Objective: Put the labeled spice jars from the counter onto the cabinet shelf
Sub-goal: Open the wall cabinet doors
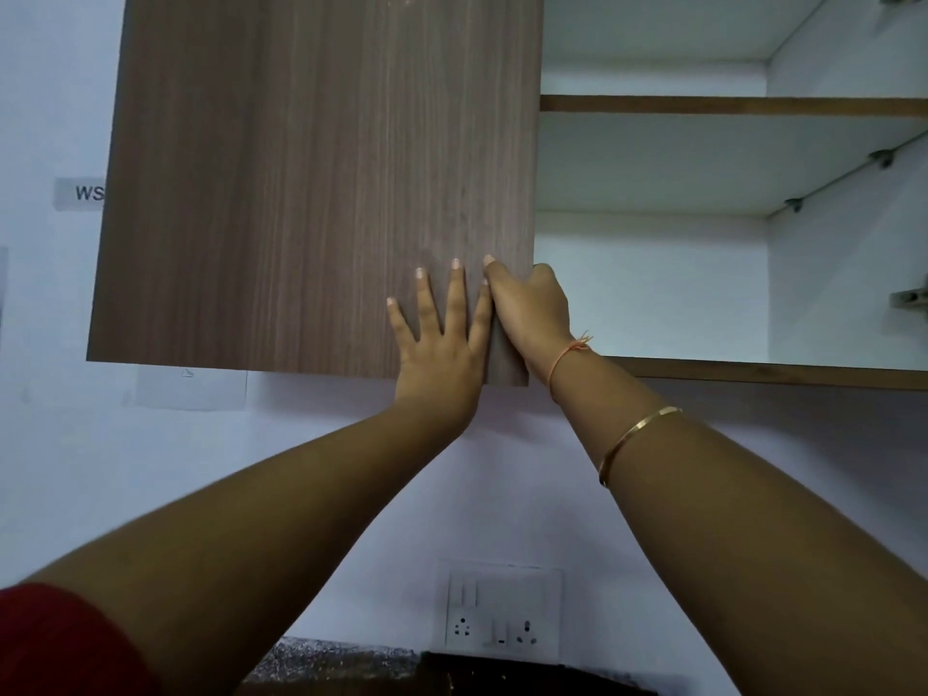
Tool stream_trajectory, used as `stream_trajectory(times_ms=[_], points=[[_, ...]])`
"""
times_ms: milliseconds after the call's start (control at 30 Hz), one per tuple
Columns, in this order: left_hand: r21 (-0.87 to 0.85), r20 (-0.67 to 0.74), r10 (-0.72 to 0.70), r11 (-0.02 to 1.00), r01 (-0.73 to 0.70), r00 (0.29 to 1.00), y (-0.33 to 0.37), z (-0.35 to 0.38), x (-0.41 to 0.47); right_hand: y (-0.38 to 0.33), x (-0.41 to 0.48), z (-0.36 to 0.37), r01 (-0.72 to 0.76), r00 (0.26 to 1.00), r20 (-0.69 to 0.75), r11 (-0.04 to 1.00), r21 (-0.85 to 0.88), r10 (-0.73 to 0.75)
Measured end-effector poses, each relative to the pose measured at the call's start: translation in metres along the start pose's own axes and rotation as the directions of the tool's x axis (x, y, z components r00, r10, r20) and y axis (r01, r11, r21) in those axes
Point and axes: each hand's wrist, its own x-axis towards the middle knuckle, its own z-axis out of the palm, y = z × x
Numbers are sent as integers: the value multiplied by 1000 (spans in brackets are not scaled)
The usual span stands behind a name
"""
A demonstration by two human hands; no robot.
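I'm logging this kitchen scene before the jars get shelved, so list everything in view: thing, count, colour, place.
cabinet door: 1, brown woodgrain, upper left
cabinet shelf: 2 showing, white with brown edges, right, nothing on them
hinge: 1, grey, far right
wall label: 1, grey, left wall
socket panel: 1, white, lower centre wall
counter: 1, dark speckled, bottom edge
spice jars: none visible
left hand: flat on door
right hand: grip on door's edge, orange thread, gold bangle

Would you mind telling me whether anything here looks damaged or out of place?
Nothing stands out. Both hands, left and right, are on the wooden cabinet door; the shelf looks level and undamaged.
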Motion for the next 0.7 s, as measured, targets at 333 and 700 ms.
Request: stream_trajectory(times_ms=[333, 700], points=[[-70, -8, 37, 997, -37, 999, -16, -45, -22, -38, -40, -11, 46, 996, -76, 998, -47, -49], [-205, -29, 75, 975, -79, 997, -58, -123, -68, -115, -116, -8, 87, 983, -150, 988, -126, -105]])
